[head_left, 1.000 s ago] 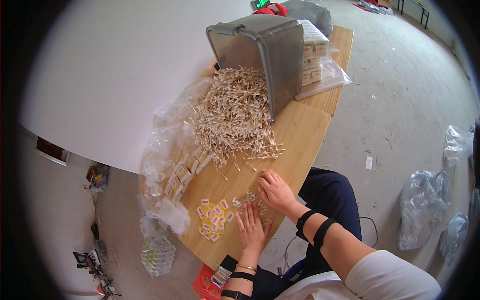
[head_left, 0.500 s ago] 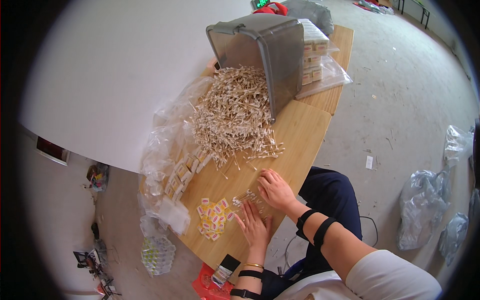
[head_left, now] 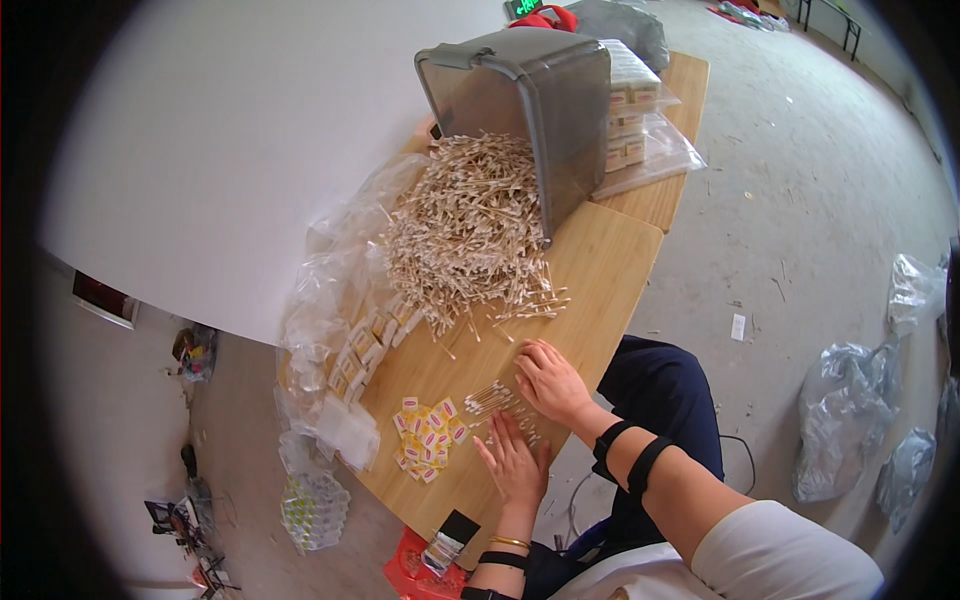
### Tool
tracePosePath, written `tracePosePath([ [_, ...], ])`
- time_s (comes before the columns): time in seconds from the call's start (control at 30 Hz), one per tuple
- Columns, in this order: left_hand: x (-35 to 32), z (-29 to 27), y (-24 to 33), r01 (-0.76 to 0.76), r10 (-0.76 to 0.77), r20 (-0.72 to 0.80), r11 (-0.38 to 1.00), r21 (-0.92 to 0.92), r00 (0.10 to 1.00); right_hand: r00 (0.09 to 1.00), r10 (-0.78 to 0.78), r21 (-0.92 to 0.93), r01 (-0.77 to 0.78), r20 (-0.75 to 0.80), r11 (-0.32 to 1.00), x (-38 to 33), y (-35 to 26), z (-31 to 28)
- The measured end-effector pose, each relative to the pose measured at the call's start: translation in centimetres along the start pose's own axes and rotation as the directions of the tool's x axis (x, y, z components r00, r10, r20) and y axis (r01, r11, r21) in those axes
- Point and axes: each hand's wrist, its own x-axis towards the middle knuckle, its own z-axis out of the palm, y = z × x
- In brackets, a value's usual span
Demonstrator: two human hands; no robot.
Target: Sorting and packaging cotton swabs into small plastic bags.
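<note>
A small spread of cotton swabs [head_left: 488,398] lies on the wooden table between and beside my hands. My left hand [head_left: 517,468] rests flat with fingers stretched out, its fingertips at the near edge of these swabs. Just to the right, my right hand [head_left: 553,382] lies palm down on the tabletop, fingers extended, holding nothing that I can see. Left of my left hand is a heap of small yellow-and-white cards [head_left: 428,437]. Farther off, a large mound of cotton swabs [head_left: 465,235] spills from a grey plastic bin [head_left: 572,130] tipped on its side.
Small packed boxes [head_left: 362,350] and clear plastic film [head_left: 330,265] line the table's left edge. Bagged boxes [head_left: 632,95] stand behind the bin. A red container [head_left: 408,570] and a dark, flat item [head_left: 452,540] are at the near edge. Plastic bags [head_left: 845,420] lie on the right-hand floor.
My left hand has slid slightly toward me and to the right, uncovering more of the small spread of cotton swabs. My right hand has stayed almost in place.
</note>
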Motion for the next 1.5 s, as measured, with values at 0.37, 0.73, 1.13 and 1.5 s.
tracePosePath([
  [0.37,-1.4,-0.9,0.9,0.081,-0.081,0.016,0.996,0.025,0.997,1.000,-0.006,-0.019,0.006,-0.010,1.000,-0.1,0.1,0.1],
  [0.73,-2.3,-1.2,1.5,0.126,-0.126,0.000,0.992,0.004,0.992,1.000,0.013,-0.024,-0.012,0.024,1.000,0.0,-0.1,0.1],
  [1.13,-4.0,-0.9,1.1,0.108,-0.108,-0.001,0.994,0.035,0.994,1.000,0.006,-0.013,-0.006,0.011,1.000,0.0,-0.3,0.1],
  [1.5,-3.9,0.7,0.1,0.127,-0.137,-0.093,0.986,-0.110,0.986,0.930,-0.179,-0.025,0.197,0.322,0.980,-2.4,-2.0,-0.3],
])
